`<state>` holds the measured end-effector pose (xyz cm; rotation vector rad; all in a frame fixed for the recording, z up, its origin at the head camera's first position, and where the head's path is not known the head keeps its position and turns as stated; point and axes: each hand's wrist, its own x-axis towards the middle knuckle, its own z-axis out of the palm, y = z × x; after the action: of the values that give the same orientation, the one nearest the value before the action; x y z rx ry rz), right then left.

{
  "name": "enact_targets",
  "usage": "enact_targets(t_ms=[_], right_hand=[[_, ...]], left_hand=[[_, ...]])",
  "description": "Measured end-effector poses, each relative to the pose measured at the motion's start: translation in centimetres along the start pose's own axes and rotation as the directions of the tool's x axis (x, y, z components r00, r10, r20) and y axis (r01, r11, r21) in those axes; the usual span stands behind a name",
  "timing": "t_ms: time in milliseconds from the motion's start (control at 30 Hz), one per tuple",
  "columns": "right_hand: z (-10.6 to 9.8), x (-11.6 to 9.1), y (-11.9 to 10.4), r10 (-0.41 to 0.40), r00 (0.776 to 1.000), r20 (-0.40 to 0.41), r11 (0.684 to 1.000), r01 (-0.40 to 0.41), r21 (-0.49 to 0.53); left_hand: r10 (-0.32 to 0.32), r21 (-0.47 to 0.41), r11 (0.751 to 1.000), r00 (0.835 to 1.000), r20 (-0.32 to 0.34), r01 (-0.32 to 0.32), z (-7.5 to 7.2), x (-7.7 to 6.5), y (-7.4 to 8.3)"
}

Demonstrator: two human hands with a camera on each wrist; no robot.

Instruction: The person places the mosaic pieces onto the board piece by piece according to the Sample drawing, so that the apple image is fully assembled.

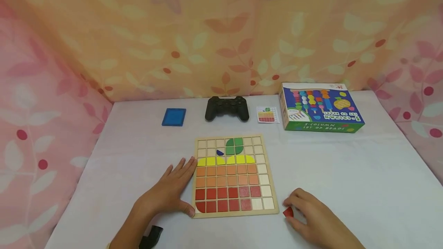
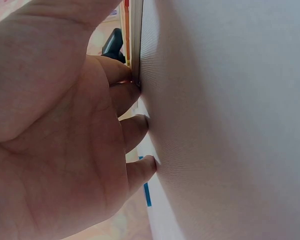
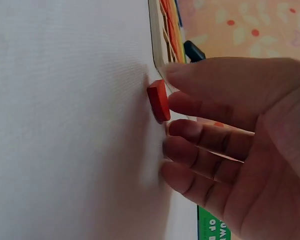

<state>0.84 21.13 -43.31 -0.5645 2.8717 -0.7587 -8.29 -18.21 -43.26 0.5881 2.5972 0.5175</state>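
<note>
A square wooden grid board [image 1: 238, 214] lies on the white table, with red, orange, yellow and green tiles in its cells. Several cells at the lower right and top are bare. My left hand [image 1: 171, 189] rests with spread, straight fingers along the board's left edge, its thumb at the near corner. Right of the board, my right hand [image 1: 311, 214] pinches a small red tile [image 3: 159, 100] at its thumb and index finger, low over the cloth. The tile is tilted, and its full outline is hard to tell. A dark blue piece [image 1: 219, 152] sits askew below the green tiles.
Behind the board are a blue square tray [image 1: 174, 117], a black game controller [image 1: 227, 108], a pattern card [image 1: 267, 115] and a bead-set box [image 1: 320, 108]. A black object [image 1: 152, 236] lies by my left forearm. Patterned cloth [image 1: 221, 41] hangs around the table.
</note>
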Motion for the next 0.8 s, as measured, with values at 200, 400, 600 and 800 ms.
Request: enact_targets(t_ms=[200, 400, 600, 800], right_hand=[[-0.1, -0.2, 0.2, 0.037, 0.997, 0.07, 0.998, -0.041, 0.045], [0.4, 0.0, 0.8, 0.0, 0.998, -0.059, 0.995, 0.006, 0.097], [1.2, 1.7, -0.6, -0.085, 0.959, -0.271, 0.98, 0.13, 0.153], [3.1, 4.2, -4.1, -0.205, 0.954, -0.219, 0.965, 0.235, 0.119]], left_hand=[[-0.005, 0.004, 1.0, 1.0, 0.0, 0.005, 0.0, 0.0, 0.2], [-0.003, 0.016, 1.0, 1.0, -0.004, 0.003, 0.0, 0.1, 0.0], [-0.002, 0.026, 1.0, 1.0, -0.014, 0.002, 0.2, 0.1, -0.3], [0.005, 0.01, 1.0, 1.0, -0.005, -0.005, 0.0, 0.2, -0.1]])
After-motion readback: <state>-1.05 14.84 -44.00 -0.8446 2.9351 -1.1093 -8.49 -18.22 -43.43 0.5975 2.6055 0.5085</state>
